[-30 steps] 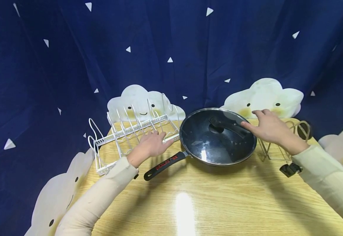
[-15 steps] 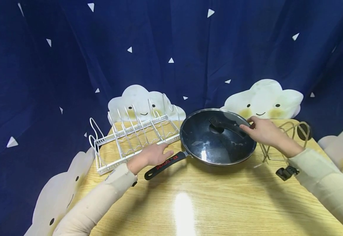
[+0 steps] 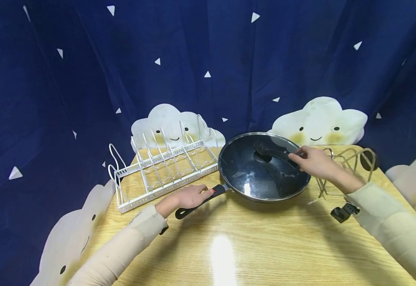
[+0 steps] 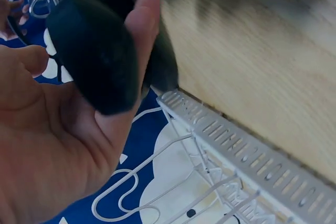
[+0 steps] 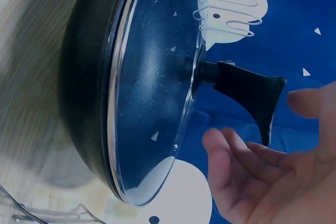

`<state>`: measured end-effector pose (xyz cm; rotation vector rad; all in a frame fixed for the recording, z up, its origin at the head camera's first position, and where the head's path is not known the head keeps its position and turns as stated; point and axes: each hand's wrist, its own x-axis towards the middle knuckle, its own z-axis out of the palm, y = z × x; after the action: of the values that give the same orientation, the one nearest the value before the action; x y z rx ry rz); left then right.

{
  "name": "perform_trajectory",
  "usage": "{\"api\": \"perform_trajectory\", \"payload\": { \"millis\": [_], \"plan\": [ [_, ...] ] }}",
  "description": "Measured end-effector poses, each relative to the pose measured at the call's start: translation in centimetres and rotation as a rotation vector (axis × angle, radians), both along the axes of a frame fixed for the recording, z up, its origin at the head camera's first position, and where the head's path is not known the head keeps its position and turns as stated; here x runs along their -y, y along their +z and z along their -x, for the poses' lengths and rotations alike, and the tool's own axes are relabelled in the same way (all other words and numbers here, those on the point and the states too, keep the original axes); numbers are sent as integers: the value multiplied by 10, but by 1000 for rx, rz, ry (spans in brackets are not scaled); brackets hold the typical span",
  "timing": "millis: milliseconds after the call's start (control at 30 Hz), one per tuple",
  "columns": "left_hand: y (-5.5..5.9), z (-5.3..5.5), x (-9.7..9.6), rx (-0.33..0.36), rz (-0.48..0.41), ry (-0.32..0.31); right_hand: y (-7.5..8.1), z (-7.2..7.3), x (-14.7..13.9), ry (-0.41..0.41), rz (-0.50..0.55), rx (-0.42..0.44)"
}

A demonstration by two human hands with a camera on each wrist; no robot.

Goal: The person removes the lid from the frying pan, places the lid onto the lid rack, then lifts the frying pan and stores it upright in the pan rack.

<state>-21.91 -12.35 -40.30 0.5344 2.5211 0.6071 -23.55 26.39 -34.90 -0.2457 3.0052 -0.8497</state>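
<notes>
A black frying pan (image 5: 84, 87) sits on the table, its glass lid (image 3: 258, 178) on top. The pan's handle (image 4: 94, 56) points toward my left hand (image 3: 190, 196). That hand reaches over the handle, thumb on one side and fingers on the other, not closed round it. My right hand (image 3: 315, 161) is at the outer end of the black lid handle (image 5: 249, 90). In the right wrist view, thumb and bent fingers lie on either side of this lid handle, with a gap at the thumb.
A white wire rack (image 3: 168, 169) stands left of the pan, close to my left hand. Gold wire racks (image 3: 354, 159) stand at the right, partly behind my right wrist. A dark blue curtain (image 3: 193, 39) with cloud shapes hangs behind the wooden table (image 3: 272, 246).
My left hand has come down and toward me from over the white rack to the pan handle. My right hand has lowered and moved left to the lid handle. Pan and lid stay put.
</notes>
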Motion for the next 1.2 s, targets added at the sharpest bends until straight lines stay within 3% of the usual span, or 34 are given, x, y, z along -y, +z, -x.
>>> {"api": "perform_trajectory", "payload": {
  "millis": [133, 267, 500, 733, 1200],
  "plan": [
    [-3, -1, 1, 118, -125, 40, -3, 0, 0, 5, 99, 75],
    [-9, -1, 2, 160, -209, 45, -6, 1, -1, -7, 148, 107],
    [-21, -2, 2, 149, -246, 31, -14, 5, -2, -15, 203, 150],
    [-24, -2, 1, 123, -263, 33, -19, 9, -5, -36, 268, 208],
    [-29, -2, 3, 119, -285, 46, -25, 15, -3, 5, 640, 411]
  ]
}}
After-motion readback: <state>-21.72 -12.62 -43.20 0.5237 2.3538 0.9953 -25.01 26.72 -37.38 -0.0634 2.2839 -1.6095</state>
